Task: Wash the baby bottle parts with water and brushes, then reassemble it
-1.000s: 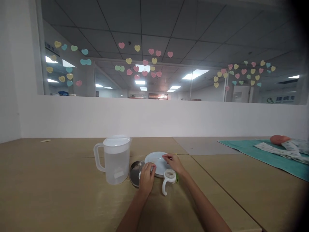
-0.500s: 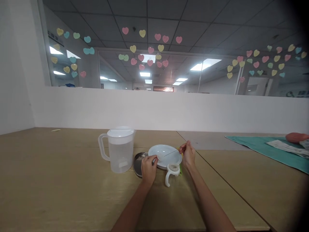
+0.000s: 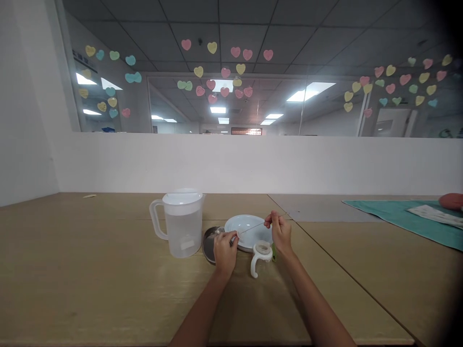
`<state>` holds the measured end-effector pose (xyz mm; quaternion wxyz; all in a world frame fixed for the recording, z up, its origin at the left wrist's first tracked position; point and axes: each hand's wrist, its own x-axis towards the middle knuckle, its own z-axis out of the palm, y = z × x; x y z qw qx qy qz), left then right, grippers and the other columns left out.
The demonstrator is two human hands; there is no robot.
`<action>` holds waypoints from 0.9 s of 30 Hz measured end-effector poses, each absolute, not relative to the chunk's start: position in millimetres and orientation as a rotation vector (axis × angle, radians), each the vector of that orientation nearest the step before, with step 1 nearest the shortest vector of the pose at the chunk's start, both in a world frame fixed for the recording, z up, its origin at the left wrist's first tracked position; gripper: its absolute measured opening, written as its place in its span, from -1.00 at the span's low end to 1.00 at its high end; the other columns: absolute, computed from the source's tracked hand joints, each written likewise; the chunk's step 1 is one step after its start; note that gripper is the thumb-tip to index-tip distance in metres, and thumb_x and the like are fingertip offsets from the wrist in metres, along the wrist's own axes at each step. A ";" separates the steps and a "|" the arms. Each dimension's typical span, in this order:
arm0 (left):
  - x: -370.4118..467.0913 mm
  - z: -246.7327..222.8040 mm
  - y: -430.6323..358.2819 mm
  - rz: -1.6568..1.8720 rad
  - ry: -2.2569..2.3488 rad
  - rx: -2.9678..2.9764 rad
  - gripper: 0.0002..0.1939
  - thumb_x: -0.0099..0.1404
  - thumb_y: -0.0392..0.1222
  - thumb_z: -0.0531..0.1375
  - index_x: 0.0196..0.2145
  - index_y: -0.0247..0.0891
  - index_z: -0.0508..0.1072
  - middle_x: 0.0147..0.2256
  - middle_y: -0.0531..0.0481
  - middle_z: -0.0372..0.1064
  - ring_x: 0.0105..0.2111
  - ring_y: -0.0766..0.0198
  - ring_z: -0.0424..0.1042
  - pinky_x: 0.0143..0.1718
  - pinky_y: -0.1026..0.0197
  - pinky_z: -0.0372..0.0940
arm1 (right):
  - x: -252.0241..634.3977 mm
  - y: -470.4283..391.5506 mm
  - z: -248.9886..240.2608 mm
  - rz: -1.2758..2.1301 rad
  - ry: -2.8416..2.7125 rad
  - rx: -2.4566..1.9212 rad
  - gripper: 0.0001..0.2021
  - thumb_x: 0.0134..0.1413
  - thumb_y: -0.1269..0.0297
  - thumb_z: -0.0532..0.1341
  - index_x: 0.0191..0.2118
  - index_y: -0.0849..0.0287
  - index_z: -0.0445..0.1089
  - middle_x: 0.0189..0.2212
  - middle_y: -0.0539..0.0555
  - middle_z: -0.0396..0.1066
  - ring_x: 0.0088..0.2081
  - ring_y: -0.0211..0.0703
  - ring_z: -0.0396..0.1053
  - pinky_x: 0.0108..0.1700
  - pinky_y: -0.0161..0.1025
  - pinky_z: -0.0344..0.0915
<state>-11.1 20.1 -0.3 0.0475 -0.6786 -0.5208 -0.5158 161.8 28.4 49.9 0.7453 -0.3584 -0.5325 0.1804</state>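
My left hand pinches a small white piece at the near left edge of a white bowl; its kind cannot be made out. Closed around a thin, straight stick, my right hand is over the bowl's right side. The stick slants down toward the white piece, and its far end sticks out behind the right hand. Between my wrists a white ring-shaped holder with a curved handle lies on the table. A round metal dish sits partly hidden behind my left hand.
A lidded clear plastic pitcher with liquid in it stands left of the dish. Something green shows beside the white holder. At the far right lies a teal cloth with a pale patterned cloth and a reddish object.
The view has turned slightly to the left. My right hand has moved a little left toward the left hand, and the stick's rear end now shows behind it. The left hand keeps its pinch.
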 end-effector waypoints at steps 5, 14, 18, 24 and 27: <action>-10.6 1.5 18.1 -1.540 -1.608 -2.064 -0.83 0.22 -0.27 0.16 -0.26 -0.15 0.52 -0.31 -0.02 0.47 -0.23 0.18 0.38 -0.15 0.15 0.21 | 160.5 23.6 51.2 0.348 -1.207 -0.808 -0.51 0.09 -0.14 0.03 -0.58 0.19 0.29 -0.66 -0.02 0.27 -0.58 -0.29 0.23 -0.48 -0.32 0.16; -10.5 4.3 15.1 -1.515 -1.565 -2.075 -0.86 0.25 -0.21 0.15 -0.28 -0.14 0.52 -0.35 0.01 0.48 -0.28 0.19 0.37 -0.20 0.17 0.19 | 161.1 23.8 49.5 0.319 -1.149 -0.824 -0.50 0.10 -0.13 0.02 -0.58 0.20 0.30 -0.66 0.01 0.29 -0.58 -0.27 0.23 -0.48 -0.31 0.17; -10.5 4.1 14.6 -1.523 -1.550 -2.072 -0.86 0.25 -0.20 0.15 -0.27 -0.13 0.52 -0.33 0.03 0.50 -0.28 0.18 0.36 -0.22 0.17 0.18 | 160.6 24.3 49.1 0.355 -1.114 -0.815 -0.51 0.09 -0.14 0.04 -0.57 0.20 0.31 -0.66 0.01 0.29 -0.57 -0.26 0.24 -0.46 -0.30 0.18; -10.6 2.4 13.9 -1.516 -1.552 -2.090 -0.85 0.27 -0.19 0.14 -0.27 -0.13 0.52 -0.31 0.04 0.51 -0.28 0.17 0.36 -0.20 0.16 0.17 | 159.8 24.4 47.3 0.392 -1.096 -0.817 -0.50 0.08 -0.15 0.04 -0.60 0.19 0.29 -0.68 -0.02 0.26 -0.58 -0.28 0.22 -0.46 -0.31 0.16; -10.2 2.3 13.3 -1.529 -1.555 -2.101 -0.84 0.27 -0.18 0.13 -0.26 -0.14 0.52 -0.30 0.03 0.51 -0.27 0.17 0.35 -0.17 0.15 0.17 | 159.4 23.9 47.0 0.405 -1.088 -0.830 -0.49 0.06 -0.16 0.05 -0.60 0.19 0.29 -0.68 -0.01 0.26 -0.58 -0.28 0.21 -0.47 -0.31 0.15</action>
